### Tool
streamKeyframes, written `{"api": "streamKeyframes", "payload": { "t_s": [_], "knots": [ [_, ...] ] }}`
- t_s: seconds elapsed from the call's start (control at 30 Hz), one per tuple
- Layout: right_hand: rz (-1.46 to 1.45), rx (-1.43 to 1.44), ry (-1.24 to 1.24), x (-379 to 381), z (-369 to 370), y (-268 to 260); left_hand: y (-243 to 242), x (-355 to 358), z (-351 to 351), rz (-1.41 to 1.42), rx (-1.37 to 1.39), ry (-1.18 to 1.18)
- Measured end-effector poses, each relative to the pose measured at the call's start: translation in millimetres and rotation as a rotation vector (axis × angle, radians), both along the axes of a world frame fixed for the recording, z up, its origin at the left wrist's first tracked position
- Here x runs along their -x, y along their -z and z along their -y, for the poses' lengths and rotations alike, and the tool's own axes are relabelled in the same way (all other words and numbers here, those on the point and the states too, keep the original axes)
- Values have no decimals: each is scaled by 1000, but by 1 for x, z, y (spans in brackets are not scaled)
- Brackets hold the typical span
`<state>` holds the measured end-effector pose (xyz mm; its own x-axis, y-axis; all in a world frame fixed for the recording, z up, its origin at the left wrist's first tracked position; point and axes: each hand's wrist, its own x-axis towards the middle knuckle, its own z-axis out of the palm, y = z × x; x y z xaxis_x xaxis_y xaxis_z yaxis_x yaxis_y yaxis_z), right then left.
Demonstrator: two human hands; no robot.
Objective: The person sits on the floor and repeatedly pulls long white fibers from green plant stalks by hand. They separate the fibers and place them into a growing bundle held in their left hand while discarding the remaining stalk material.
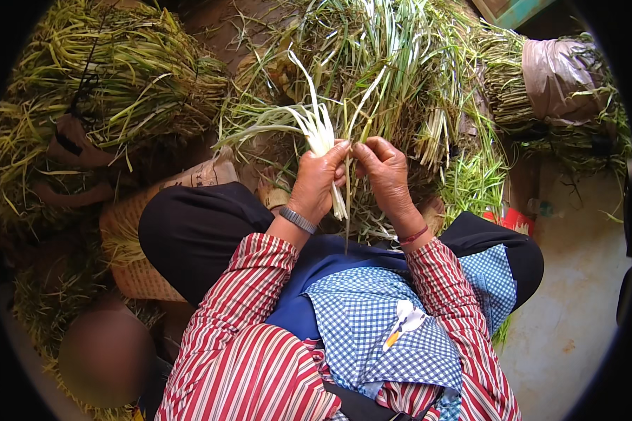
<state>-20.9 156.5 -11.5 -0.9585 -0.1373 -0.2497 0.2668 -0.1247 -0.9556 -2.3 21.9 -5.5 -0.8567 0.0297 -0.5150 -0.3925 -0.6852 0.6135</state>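
Observation:
My left hand [318, 179] is closed around a small bunch of pale, whitish-green stalks [320, 131]; their cut-looking ends stick out below the fist and their leaves fan up and to the left. Close beside it, my right hand [384, 171] has thumb and forefinger pinched on a thin yellowish stalk [348, 194] that hangs between both hands. The left fingertips are near the same stalk. Beyond the hands lies a large loose heap of long green leafy stalks [395, 58].
A thick bundle of yellow-green stalks [137, 89] lies at the upper left. At the upper right, another bundle is wrapped in a pinkish plastic sheet [558, 79]. A printed woven sack [147, 273] lies by my left knee, a red object [517, 220] beyond my right knee. Another person, blurred, is at the lower left.

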Motion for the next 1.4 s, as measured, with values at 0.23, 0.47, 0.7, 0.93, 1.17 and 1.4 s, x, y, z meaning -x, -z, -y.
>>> {"api": "streamKeyframes", "payload": {
  "t_s": [0.23, 0.47, 0.7, 0.93, 1.17, 1.4],
  "knots": [
    [40, -124, -305, -29, -12, -11, 0, 6, 9, -33, 83, -74],
    [164, -112, -391, -58, -27, 3, 2, 10, 22, -67, 109, -44],
    [64, -89, -256, -46, -26, -3, -8, -6, 34, 34, 258, 248],
    [27, -96, -239, -46, -19, -3, 8, -8, 25, -6, 149, 342],
    [-69, -219, -642, -57, -27, 1, -2, 5, 31, -125, 281, -40],
    [-96, -917, -1049, -49, -46, 26, -7, 6, 33, -126, 302, 13]
  ]
}}
